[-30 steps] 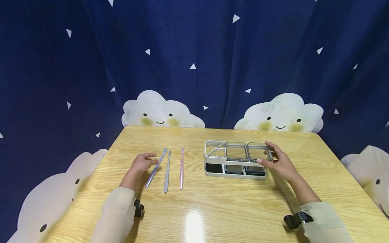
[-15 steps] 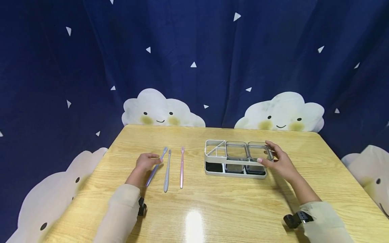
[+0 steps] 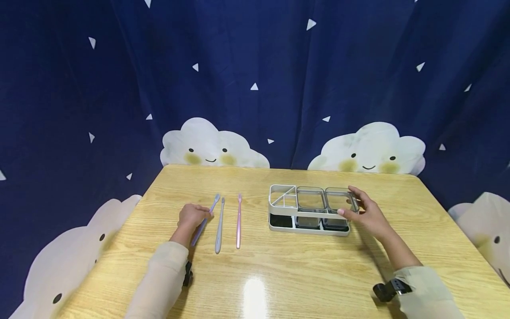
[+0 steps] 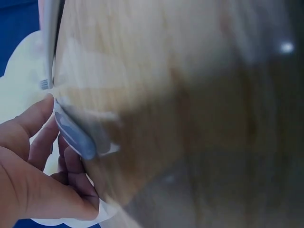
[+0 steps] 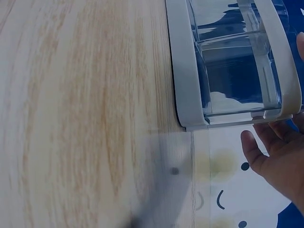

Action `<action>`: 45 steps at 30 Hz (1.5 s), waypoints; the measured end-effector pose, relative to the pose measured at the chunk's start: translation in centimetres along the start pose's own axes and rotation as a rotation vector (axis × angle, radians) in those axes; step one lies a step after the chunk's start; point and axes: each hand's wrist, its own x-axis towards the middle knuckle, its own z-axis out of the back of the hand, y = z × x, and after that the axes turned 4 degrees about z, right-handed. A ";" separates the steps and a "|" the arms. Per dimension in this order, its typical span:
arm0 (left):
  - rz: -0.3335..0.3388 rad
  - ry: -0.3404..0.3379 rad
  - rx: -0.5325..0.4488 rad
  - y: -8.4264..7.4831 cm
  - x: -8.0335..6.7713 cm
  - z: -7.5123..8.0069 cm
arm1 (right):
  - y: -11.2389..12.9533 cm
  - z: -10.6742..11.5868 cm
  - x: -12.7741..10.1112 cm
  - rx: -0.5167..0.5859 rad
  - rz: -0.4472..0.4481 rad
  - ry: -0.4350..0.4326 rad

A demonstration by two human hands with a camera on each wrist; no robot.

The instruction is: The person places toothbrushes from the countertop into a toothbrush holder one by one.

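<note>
In the head view my left hand (image 3: pixel 193 215) pinches a blue-purple toothbrush (image 3: pixel 199 235) near the middle, its head pointing away. The left wrist view shows the handle (image 4: pixel 76 137) of that toothbrush, thumb tip and fingers at its far part. To its right lie a grey toothbrush (image 3: pixel 219 230) and a pink toothbrush (image 3: pixel 238 226). My right hand (image 3: pixel 366 215) spans the right end of a white two-tier toothbrush holder (image 3: pixel 280 210), thumb in front and fingers behind. Two clear grey cups (image 3: pixel 311 208) sit in its upper frame. In the right wrist view, fingertips meet the holder's end (image 5: pixel 280 116).
All stands on a light wooden table (image 3: pixel 247 270). A dark blue curtain (image 3: pixel 223 48) with white clouds (image 3: pixel 213 139) hangs right behind the table's far edge. The holder has a divided section (image 3: pixel 283 197) at its left end.
My left hand has moved slightly right and its fingers have closed in on the blue-purple toothbrush. The right hand and the holder have stayed in place.
</note>
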 end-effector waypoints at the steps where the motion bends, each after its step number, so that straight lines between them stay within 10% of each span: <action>1: 0.007 -0.007 0.001 0.0 0.0 -0.1 | 0.0 0.0 0.0 0.000 0.000 0.000; 32: 0.033 -0.097 0.059 -0.5 -0.1 0.1 | 0.0 0.0 0.0 -0.001 -0.002 0.003; 45: -0.032 -0.203 -0.115 -0.1 -0.1 -0.2 | -0.1 0.0 0.1 0.000 -0.010 0.009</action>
